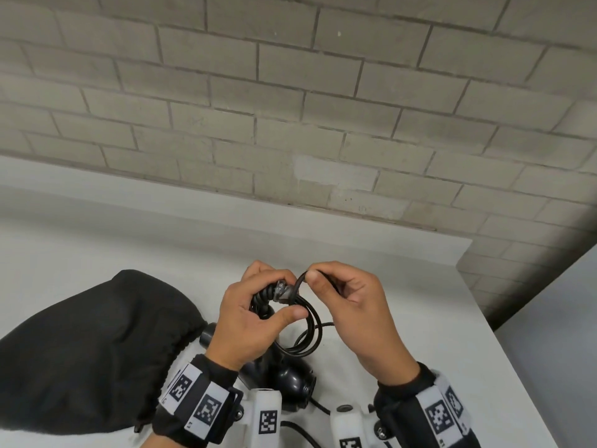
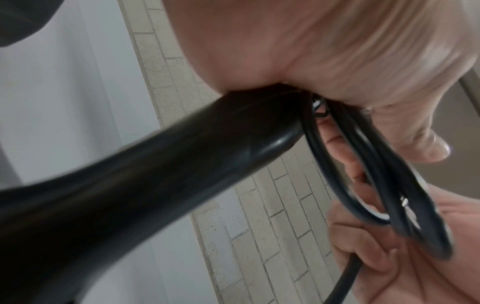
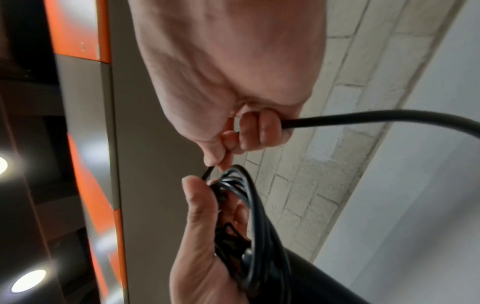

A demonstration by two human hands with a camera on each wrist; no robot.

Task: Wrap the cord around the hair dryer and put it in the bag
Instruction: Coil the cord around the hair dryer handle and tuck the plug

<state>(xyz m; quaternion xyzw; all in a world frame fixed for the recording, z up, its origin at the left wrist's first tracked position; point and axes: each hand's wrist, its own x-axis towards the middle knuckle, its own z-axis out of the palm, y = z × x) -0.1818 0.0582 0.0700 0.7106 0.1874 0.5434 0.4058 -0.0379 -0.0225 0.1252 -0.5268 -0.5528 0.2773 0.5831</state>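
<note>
The black hair dryer (image 1: 289, 381) hangs below my hands over the table, its handle (image 2: 166, 162) running up into my left hand (image 1: 248, 318). That hand grips the handle's end together with several coiled loops of black cord (image 1: 307, 334). My right hand (image 1: 349, 299) pinches a strand of the cord (image 3: 363, 118) between thumb and fingers just above the coil (image 3: 249, 222). The black fabric bag (image 1: 90, 347) lies on the table to the left, its mouth facing the dryer.
A white table (image 1: 420, 324) carries everything; its right edge drops off near my right arm. A grey brick wall (image 1: 290, 108) stands behind. More cord (image 1: 300, 431) trails on the table near my wrists.
</note>
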